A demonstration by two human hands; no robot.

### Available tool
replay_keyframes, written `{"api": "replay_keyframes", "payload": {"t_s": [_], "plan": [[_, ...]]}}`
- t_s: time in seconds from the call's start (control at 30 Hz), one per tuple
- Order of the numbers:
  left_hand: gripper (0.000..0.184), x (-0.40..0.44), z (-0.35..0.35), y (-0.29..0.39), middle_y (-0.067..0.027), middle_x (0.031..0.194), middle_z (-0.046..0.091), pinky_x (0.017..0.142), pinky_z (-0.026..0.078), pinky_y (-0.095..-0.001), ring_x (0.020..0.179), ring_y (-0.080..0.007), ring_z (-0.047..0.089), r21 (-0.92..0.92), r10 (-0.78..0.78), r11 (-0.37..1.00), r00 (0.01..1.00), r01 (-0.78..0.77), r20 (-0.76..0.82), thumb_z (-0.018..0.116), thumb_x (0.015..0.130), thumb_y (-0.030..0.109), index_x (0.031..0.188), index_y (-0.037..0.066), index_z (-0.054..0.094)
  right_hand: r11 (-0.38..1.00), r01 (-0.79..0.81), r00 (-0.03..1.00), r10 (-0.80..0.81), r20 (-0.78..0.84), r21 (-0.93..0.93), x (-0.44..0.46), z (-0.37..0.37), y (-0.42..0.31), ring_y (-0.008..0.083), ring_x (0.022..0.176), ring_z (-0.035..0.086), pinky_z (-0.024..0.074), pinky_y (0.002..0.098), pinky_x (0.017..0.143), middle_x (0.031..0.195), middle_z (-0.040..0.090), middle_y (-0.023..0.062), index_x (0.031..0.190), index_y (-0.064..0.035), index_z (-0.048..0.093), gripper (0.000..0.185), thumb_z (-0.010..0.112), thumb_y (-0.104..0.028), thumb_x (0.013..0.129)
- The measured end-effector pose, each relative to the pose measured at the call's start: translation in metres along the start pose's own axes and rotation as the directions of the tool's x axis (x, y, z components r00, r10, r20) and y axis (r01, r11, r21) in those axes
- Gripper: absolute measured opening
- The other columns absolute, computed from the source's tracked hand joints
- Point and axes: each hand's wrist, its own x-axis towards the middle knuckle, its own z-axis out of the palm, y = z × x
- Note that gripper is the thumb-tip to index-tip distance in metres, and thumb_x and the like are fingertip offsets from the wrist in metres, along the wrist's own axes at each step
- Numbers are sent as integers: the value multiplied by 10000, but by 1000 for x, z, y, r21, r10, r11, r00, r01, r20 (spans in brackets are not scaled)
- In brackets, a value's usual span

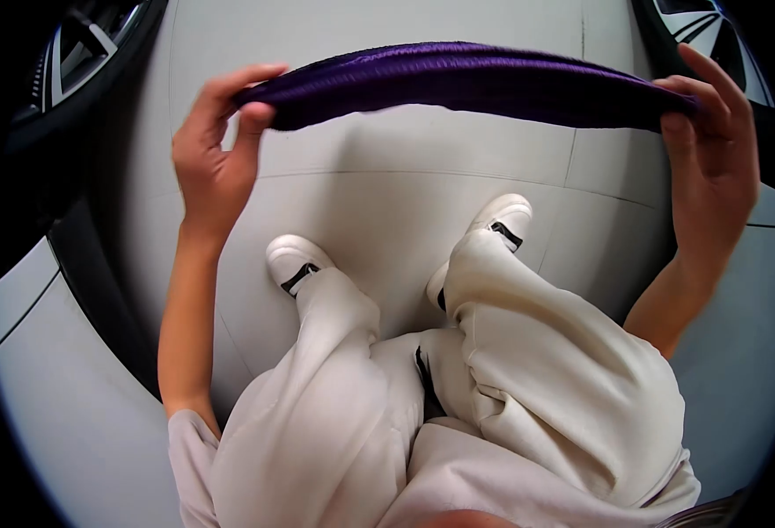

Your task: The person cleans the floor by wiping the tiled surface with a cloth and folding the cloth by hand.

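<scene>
A dark purple cloth (466, 84), folded into a long band, hangs stretched between my two hands above the floor. Its left end is pinched between the thumb and fingers of my left hand (220, 145). At the right end, the thumb and fingers of my right hand (713, 141) grip the cloth, with one finger raised off it. The band arches slightly upward in the middle and looks shiny along its upper part.
Pale floor tiles (387, 145) lie below. My white shoes (295, 260) and light trousers (563, 361) are beneath the cloth. A car wheel (84, 57) and light body panel (79, 378) stand at left, another wheel (717, 44) at upper right.
</scene>
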Motion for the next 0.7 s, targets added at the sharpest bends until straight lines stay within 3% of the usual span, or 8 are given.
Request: {"api": "replay_keyframes", "payload": {"t_s": [0.07, 0.13, 0.23, 0.33, 0.37, 0.47, 0.5, 0.7], "plan": [[252, 12, -39, 4, -43, 994, 708, 847, 519, -240, 884, -111, 651, -94, -33, 995, 999, 33, 0, 650, 1040, 232, 1140, 2, 662, 997, -73, 997, 73, -19, 4, 19, 10, -34, 143, 1070, 701, 556, 265, 992, 1158, 735, 100, 1461, -60, 535, 482, 668, -129, 1003], [222, 27, -44, 12, -51, 1002, 704, 854, 519, -243, 888, -107, 650, -42, 13, 999, 1000, -12, 28, 643, 1046, 224, 1095, 8, 663, 996, -73, 996, 75, -52, 47, 21, 12, -36, 130, 1034, 697, 555, 259, 974, 1115, 733, 83, 1453, -86, 566, 471, 668, -67, 993], [193, 45, -40, 36, -70, 1003, 701, 878, 521, -269, 920, -150, 660, 73, 254, 963, 963, -261, 90, 659, 1031, 194, 1068, 4, 657, 961, -253, 967, 246, -72, -113, 8, 12, -38, 97, 877, 655, 535, 235, 852, 988, 714, 40, 1350, -132, 685, 457, 688, 44, 928], [97, 60, -40, 39, -69, 1003, 702, 898, 522, -274, 943, -163, 676, 201, 289, 922, 934, -330, 209, 649, 1019, 93, 1052, 5, 673, 964, -215, 973, 198, -118, -158, 6, 17, -25, 93, 851, 648, 527, 229, 833, 970, 719, 29, 1336, -124, 689, 458, 705, 41, 910], [97, 66, -41, 40, -69, 1003, 702, 898, 522, -274, 943, -163, 676, 182, 291, 927, 934, -329, 207, 649, 1019, 93, 1052, 5, 673, 965, -243, 962, 227, -150, -100, 12, 18, -26, 136, 821, 681, 538, 261, 888, 968, 769, 33, 1246, -163, 737, 423, 755, 11, 862], [74, 72, -44, 37, -66, 996, 705, 884, 543, -283, 937, -163, 688, 231, 186, 942, 952, -243, 244, 662, 984, 8, 1056, 5, 676, 979, -161, 983, 149, -103, -124, 19, 25, -19, 155, 865, 697, 545, 278, 887, 999, 774, 44, 1170, -126, 766, 362, 758, 26, 842], [103, 73, -47, 35, -68, 989, 703, 873, 557, -292, 929, -165, 693, 262, 204, 927, 947, -269, 249, 673, 964, -18, 1065, 2, 675, 979, -156, 983, 141, -114, -131, 22, 27, -21, 165, 874, 700, 546, 283, 880, 992, 776, 42, 1090, -111, 790, 297, 766, 27, 828], [244, 74, -50, 49, -72, 961, 674, 813, 579, -316, 888, -194, 707, 467, 193, 815, 921, -343, 339, 710, 895, -69, 1121, 20, 682, 978, -56, 996, 41, -75, -203, 25, 20, -27, 141, 917, 700, 544, 253, 873, 1002, 756, 35, 1082, -80, 789, 283, 759, 60, 837]]}}
